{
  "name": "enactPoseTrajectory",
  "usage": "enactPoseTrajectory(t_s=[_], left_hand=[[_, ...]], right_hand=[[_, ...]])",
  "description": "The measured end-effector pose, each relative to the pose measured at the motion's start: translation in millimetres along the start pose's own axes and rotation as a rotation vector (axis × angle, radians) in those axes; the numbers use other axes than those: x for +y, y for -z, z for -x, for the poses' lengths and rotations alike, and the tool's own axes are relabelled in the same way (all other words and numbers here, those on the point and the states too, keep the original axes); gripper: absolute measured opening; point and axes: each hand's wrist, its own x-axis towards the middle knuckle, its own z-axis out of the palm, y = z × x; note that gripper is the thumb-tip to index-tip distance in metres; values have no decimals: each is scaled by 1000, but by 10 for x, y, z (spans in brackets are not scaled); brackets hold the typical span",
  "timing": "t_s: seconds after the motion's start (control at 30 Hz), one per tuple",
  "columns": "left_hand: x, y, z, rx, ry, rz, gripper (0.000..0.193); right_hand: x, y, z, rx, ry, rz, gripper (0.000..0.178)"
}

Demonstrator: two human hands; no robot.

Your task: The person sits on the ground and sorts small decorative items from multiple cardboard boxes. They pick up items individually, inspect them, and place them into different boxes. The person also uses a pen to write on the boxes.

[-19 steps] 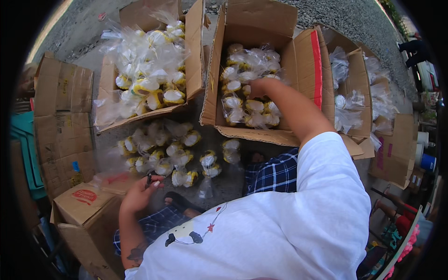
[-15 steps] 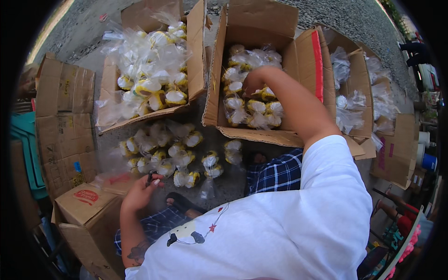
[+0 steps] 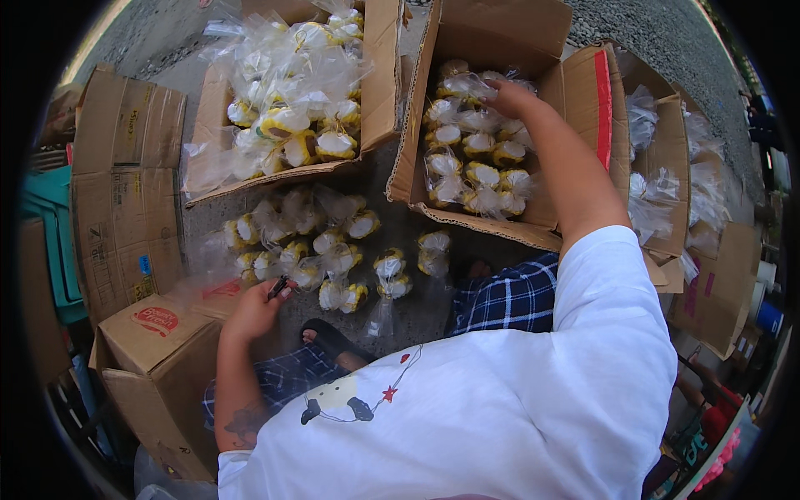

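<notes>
My left hand is closed round a small black tool, its exact kind unclear, beside a group of clear plastic bags on the ground. Yellow-and-white rounded items fill these bags. Inside the open cardboard box at centre right, my right hand rests at the far part of a packed layer of the same bagged items. Its fingertips are partly lost among the plastic, so their grip is unclear.
Another open box on the left is heaped with bagged items. Further boxes with clear bags stand at right. A closed carton sits near my left arm, below a flattened cardboard sheet and a teal plastic piece.
My right hand has moved from the middle of the box toward its far side, uncovering more bagged items. My left hand still holds the black tool. The whole view has shifted slightly.
</notes>
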Motion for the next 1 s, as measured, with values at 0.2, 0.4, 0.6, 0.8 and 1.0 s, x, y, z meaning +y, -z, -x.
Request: enactPoseTrajectory(t_s=[0.2,0.4,0.6,0.8,1.0], left_hand=[[195,64,-183,12,-61,-258,23],[250,98,-200,76,-17,-165,25],[323,112,-186,137,-131,-173,30],[364,129,30,213,-163,-216,31],[465,117,134,197,-152,-220,31]], right_hand=[[-369,605,301,179,-6,195,54],[-1811,1329,2079,-461,843,-274,26],[-2093,-653,2252,-674,699,752,34],[-1844,-1140,2252,-384,759,976,60],[-1389,-1512,1829,-624,718,461,50]])
